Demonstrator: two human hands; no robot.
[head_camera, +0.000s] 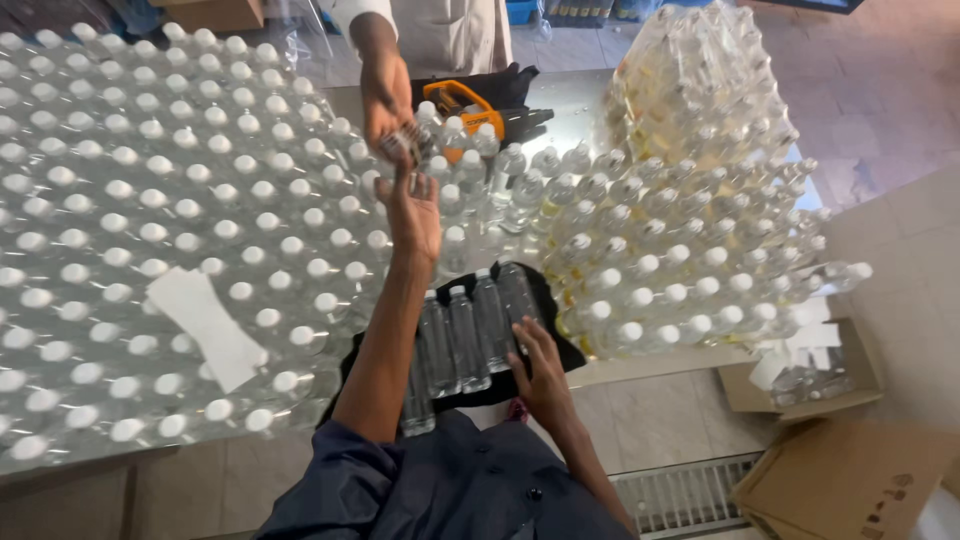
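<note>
Clear plastic bottles with white caps (150, 190) fill most of the table in front of me, standing upright in tight rows on my left, with a white strip of paper (205, 327) lying across their caps. My left hand (413, 215) is stretched forward over the bottles, palm open and fingers spread upward, holding nothing, just below the co-worker's hand (385, 100) that reaches in from the far side. That hand pinches a small bundle of pale items (402, 148); I cannot tell what they are. My right hand (540, 372) rests flat, fingers loose, on the near end of a row of clear bottles lying on their sides (465, 335) on a black cloth (556, 325) at the table's near edge, touching the rightmost one. An orange and black tool (465, 102) lies on the far side of the table near the co-worker. To my right, more white-capped bottles (680, 270) lean stacked in a sloping heap, some with yellowish liquid. Brown cardboard boxes (850, 470) sit on the tiled floor lower right.
</note>
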